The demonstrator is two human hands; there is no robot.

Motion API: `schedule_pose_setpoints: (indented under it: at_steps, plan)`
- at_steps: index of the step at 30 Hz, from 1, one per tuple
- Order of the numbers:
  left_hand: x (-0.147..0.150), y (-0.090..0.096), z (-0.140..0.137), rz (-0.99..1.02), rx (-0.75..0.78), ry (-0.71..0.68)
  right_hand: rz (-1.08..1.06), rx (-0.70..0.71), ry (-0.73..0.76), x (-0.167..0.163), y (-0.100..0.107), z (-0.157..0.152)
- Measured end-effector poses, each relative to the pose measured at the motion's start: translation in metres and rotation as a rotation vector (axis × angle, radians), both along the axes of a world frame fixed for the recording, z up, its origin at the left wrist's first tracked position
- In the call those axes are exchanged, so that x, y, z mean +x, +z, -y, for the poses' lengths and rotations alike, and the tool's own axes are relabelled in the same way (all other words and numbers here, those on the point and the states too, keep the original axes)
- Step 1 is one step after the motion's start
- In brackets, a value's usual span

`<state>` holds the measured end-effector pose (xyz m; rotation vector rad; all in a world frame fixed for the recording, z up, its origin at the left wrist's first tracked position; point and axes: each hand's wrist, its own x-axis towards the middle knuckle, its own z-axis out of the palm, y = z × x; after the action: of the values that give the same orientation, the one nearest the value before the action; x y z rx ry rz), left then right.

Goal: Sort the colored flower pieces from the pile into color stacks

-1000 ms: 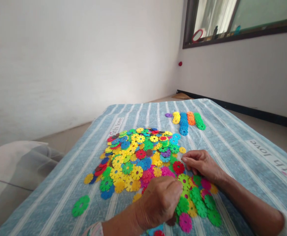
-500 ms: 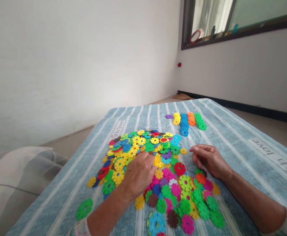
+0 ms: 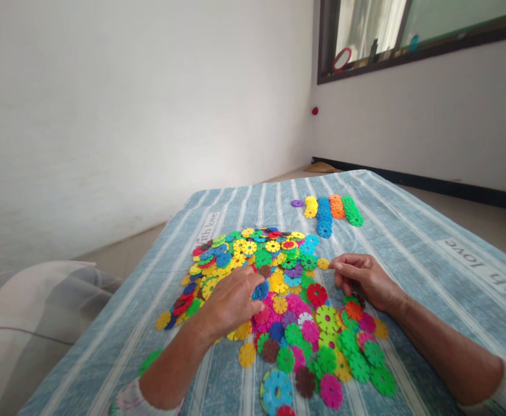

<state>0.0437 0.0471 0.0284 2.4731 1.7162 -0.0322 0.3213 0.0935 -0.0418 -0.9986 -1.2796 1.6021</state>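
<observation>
Heap of flat notched discs [image 3: 279, 277], many-coloured, perhaps plastic, under left hand [image 3: 231, 300].

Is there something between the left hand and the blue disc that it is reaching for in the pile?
Nothing visible. The left hand lies on the pile, fingertips already at the blue disc. The right hand rests apart, at the pile's right edge.

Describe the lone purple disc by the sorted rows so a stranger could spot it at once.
Start at the blue striped cloth and look past the big mixed pile of discs to the short sorted rows at the far side. The purple disc lies flat at the left end of those rows, beside the yellow row. It is the only single piece there; every neighbour is an overlapping row of one colour.
</observation>
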Motion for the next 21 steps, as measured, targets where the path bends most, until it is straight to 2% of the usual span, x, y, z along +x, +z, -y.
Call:
schedule_pose_setpoints:
  at_steps: [4,11,21]
  plan:
    - [-0.0025,0.0011,-0.0027,0.002,-0.041,0.002,0.007,-0.002,0.009,0.0003,0.0007,0.0005]
    - [-0.0036,-0.0011,-0.0038,-0.013,-0.024,0.015,0.036,-0.013,0.012,-0.0003,0.0012,0.001]
    - [-0.0054,-0.001,-0.009,0.175,0.108,0.017,0.083,0.007,0.009,0.0016,-0.0058,-0.0021]
